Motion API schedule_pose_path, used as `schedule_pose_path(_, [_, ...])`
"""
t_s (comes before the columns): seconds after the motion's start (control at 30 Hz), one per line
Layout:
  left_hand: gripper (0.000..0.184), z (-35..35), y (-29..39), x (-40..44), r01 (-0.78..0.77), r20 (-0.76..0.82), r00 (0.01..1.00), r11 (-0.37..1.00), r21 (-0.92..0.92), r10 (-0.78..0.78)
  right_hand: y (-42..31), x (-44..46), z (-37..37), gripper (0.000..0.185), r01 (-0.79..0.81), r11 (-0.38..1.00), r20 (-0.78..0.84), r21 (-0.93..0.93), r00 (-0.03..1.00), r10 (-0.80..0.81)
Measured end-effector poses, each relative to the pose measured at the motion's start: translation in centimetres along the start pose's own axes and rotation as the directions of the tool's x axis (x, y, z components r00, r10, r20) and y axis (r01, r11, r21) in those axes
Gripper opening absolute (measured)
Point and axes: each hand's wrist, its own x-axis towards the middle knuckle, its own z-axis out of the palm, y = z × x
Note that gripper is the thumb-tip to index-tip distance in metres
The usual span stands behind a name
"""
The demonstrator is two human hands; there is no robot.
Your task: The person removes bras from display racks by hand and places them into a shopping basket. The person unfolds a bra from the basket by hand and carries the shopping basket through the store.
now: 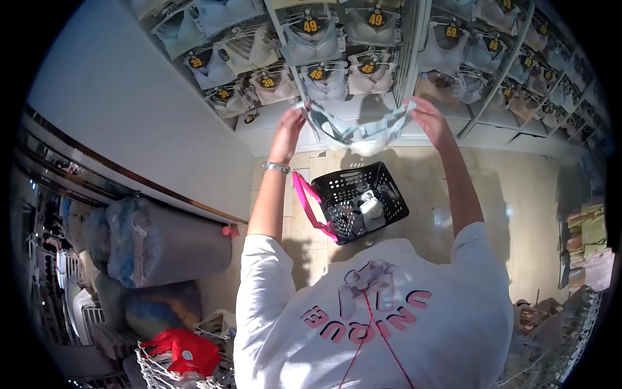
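Note:
A pale blue-green bra (368,140) hangs stretched between my two raised hands, in front of the display racks. My left hand (293,121) pinches its left end, and a silvery bracelet circles that wrist. At the other end, my right hand (426,117) has its fingers closed on the strap or band. Below the bra, a black perforated basket (334,183) with a bright pink handle (310,206) stands on the floor. White and grey items (370,207) lie inside the basket.
Racks of bras (312,44) with 39, 49 and 69 tags line the far wall. A white panel (149,110) and large plastic-wrapped rolls (170,243) are at the left. Red cloth (181,350) lies on a white wire basket at the lower left. Stacked packages (588,243) stand at the right.

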Motion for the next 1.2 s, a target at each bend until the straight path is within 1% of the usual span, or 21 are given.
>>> schedule_pose_path(0.03, [0.039,1.5,1.9,0.5,-0.04,0.034,0.999,0.998,0.04,0.038,-2.2,0.1,1.0,0.048,0.025,0.999,0.021,0.028,0.999,-0.026])
schedule_pose_path(0.13, [0.048,5.1,6.9,0.4,-0.188,0.085,0.981,0.966,0.175,0.176,-6.4,0.7,2.6,0.046,0.142,0.985,-0.019,-0.096,0.989,-0.144])
schedule_pose_path(0.23, [0.064,7.2,10.0,-0.3,-0.384,0.111,0.923,0.86,0.336,0.368,-10.3,0.0,4.8,0.038,0.315,0.935,-0.023,-0.166,0.946,-0.323])
schedule_pose_path(0.33, [0.065,8.1,11.7,-0.5,-0.487,0.102,0.864,0.768,0.415,0.493,-13.7,-0.9,6.5,0.028,0.352,0.85,-0.081,-0.391,0.907,-0.413])
schedule_pose_path(0.37, [0.066,8.2,12.4,-0.8,-0.469,0.106,0.869,0.735,0.489,0.483,-14.7,-1.1,7.4,0.021,0.363,0.89,-0.174,-0.276,0.892,-0.417])
schedule_pose_path(0.47, [0.062,7.6,13.1,-1.0,-0.446,0.08,0.881,0.759,0.475,0.467,-15.0,-1.2,7.2,0.021,0.394,0.887,-0.243,-0.24,0.86,-0.448])
schedule_pose_path(0.5, [0.057,8.3,13.4,-1.3,-0.456,0.04,0.878,0.808,0.373,0.478,-14.8,-1.1,7.2,0.022,0.387,0.876,-0.26,-0.289,0.849,-0.461])
schedule_pose_path(0.6, [0.051,7.0,11.8,-1.6,-0.328,-0.044,0.926,0.858,0.395,0.374,-12.3,-0.7,6.3,0.022,0.282,0.916,-0.288,-0.286,0.886,-0.363])
schedule_pose_path(0.67, [0.049,6.1,9.3,-1.9,-0.329,0.015,0.936,0.86,0.39,0.352,-10.6,-1.8,5.9,0.025,0.235,0.938,-0.325,-0.254,0.893,-0.312])
schedule_pose_path(0.73, [0.046,7.3,7.7,-3.0,-0.207,-0.014,0.974,0.92,0.333,0.224,-9.7,-3.6,6.2,0.027,0.168,0.955,-0.382,-0.244,0.889,-0.254])
schedule_pose_path(0.77, [0.046,6.8,6.0,-2.8,-0.179,0.032,0.983,0.919,0.35,0.179,-8.5,-4.1,5.4,0.028,0.162,0.964,-0.367,-0.211,0.901,-0.232])
schedule_pose_path(0.83, [0.035,6.0,2.1,-2.6,-0.081,0.015,0.997,0.945,0.316,0.08,-5.1,-4.9,3.1,0.028,0.138,0.98,-0.338,-0.146,0.924,-0.181])
schedule_pose_path(0.87, [0.029,5.7,0.5,-2.6,-0.014,0.001,1.0,0.95,0.313,0.015,-3.5,-5.6,2.9,0.027,0.153,0.946,-0.266,-0.285,0.936,-0.232])
schedule_pose_path(0.9, [0.025,5.0,-1.8,-2.5,0.005,0.015,1.0,0.927,0.374,-0.012,-2.1,-6.3,2.9,0.027,0.175,0.892,-0.186,-0.417,0.944,-0.272])
schedule_pose_path(0.97, [0.022,4.2,-5.0,-2.7,0.033,0.004,0.999,0.879,0.475,-0.04,-0.1,-7.7,3.4,0.029,-0.091,0.935,-0.234,-0.343,0.972,0.009])
schedule_pose_path(1.03, [0.024,2.3,-9.0,-2.7,0.094,-0.072,0.995,0.819,0.566,-0.065,3.2,-7.9,2.8,0.029,-0.212,0.939,-0.311,-0.272,0.943,0.123])
schedule_pose_path(1.07, [0.025,0.7,-11.7,-2.2,0.146,-0.12,0.989,0.777,0.612,-0.091,4.3,-7.9,2.6,0.029,-0.211,0.941,-0.342,-0.263,0.933,0.114])
schedule_pose_path(1.1, [0.027,0.3,-12.5,-2.2,0.006,-0.067,0.996,0.709,0.705,0.059,5.2,-8.2,2.5,0.029,-0.213,0.944,-0.383,-0.252,0.918,0.104])
schedule_pose_path(1.13, [0.027,-0.9,-14.4,-1.9,-0.015,-0.069,0.993,0.691,0.723,0.095,5.8,-8.6,2.9,0.028,-0.195,0.939,-0.408,-0.283,0.911,0.067])
schedule_pose_path(1.17, [0.025,-0.9,-14.6,-2.0,0.015,-0.089,0.993,0.658,0.753,0.079,7.9,-9.2,3.0,0.025,-0.087,0.966,-0.383,-0.242,0.924,-0.013])
schedule_pose_path(1.2, [0.023,-2.5,-16.9,-1.8,0.038,-0.087,0.995,0.642,0.765,0.046,10.1,-9.5,2.9,0.021,-0.061,0.985,-0.313,-0.158,0.95,0.008])
